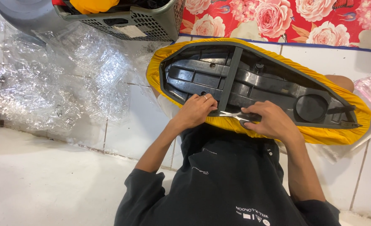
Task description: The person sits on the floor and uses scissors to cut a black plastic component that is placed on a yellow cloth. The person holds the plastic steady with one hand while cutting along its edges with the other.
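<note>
- The upturned black moulded-plastic motorcycle seat base (252,79) lies across the person's lap, underside up, over the white tiled floor (122,125).
- A yellow stretch-fabric seat cover (319,136) wraps the rim all round; the edge appears already pulled over the far side and both ends. The near edge, under the hands, looks like the part in work.
- The left hand (196,111) rests with fingers curled onto the near rim, pressing the fabric; it grips no tool.
- The right hand (271,121) lies flat on the near edge, closed over a pair of metal scissors (231,114) whose blades point toward the left hand.
- Crumpled clear plastic wrapping (56,83) lies on the floor to the left.
- A grey perforated plastic basket (143,21) stands beyond, beside a red rose-patterned cloth (277,19).
</note>
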